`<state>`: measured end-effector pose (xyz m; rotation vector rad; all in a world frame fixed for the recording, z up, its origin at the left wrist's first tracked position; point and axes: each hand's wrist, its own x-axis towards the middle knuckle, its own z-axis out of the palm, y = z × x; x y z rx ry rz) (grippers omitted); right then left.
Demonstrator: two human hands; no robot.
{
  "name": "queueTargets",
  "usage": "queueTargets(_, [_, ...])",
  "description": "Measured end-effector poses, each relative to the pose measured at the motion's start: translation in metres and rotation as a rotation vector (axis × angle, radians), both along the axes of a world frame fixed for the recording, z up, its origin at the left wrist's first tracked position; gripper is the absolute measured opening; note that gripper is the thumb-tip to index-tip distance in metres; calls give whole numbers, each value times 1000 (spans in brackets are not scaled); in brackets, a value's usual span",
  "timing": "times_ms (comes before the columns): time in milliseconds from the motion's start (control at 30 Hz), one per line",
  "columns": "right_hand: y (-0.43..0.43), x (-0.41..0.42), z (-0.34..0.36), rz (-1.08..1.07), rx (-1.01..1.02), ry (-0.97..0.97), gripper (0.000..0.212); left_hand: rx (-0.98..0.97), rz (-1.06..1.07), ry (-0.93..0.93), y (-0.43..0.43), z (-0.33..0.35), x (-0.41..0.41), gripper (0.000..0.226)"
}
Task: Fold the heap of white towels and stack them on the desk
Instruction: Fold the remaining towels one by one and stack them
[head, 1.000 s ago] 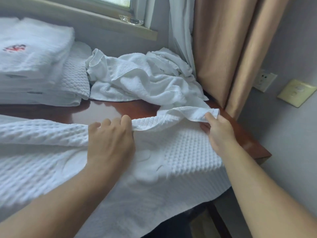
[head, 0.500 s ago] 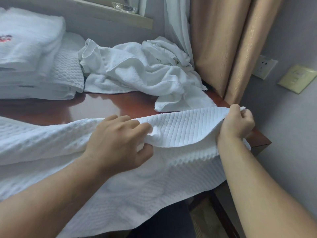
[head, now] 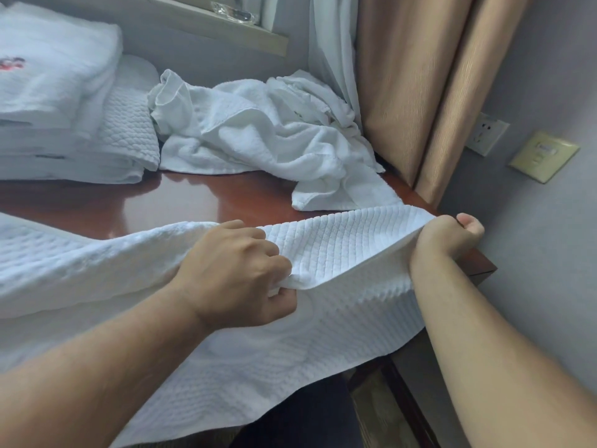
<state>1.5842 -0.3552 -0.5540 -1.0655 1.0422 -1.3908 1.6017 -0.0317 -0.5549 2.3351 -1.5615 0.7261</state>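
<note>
1. While the towel (head: 349,250) lies over the desk's (head: 200,202) front edge, the left hand (head: 239,273) pinches its lifted edge and the right hand (head: 452,234) grips its corner, fingers curled.
2. It looks like the first fold; next that edge should go across, corners matched.

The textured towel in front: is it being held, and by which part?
Both hands hold the textured towel: the left hand grips its raised edge near the middle, the right hand its right corner.
</note>
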Motion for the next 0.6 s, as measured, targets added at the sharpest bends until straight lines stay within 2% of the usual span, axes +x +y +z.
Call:
queueTargets(100, [-2,-3,2,-17,9,-50,44,-15,2,12,0,1,0,28])
queueTargets(200, [-3,-10,5,29,117,-153,36,-27,4,38,1,-1,1,25])
queueTargets(267, [-4,-19,10,148,248,-254,33,-23,17,65,1,-3,2,24])
queueTargets(333, [-7,-26,11,275,262,-275,45,-9,24,85,1,-4,3,25])
queueTargets(433, [-12,-33,7,346,57,-112,50,1,20,109,0,-2,4,27])
queueTargets(533, [-17,-44,-1,283,-288,312,46,9,14,125,1,0,5,27])
queueTargets(600, [-23,-51,-6,303,-436,564,51,18,7,125,1,0,5,27])
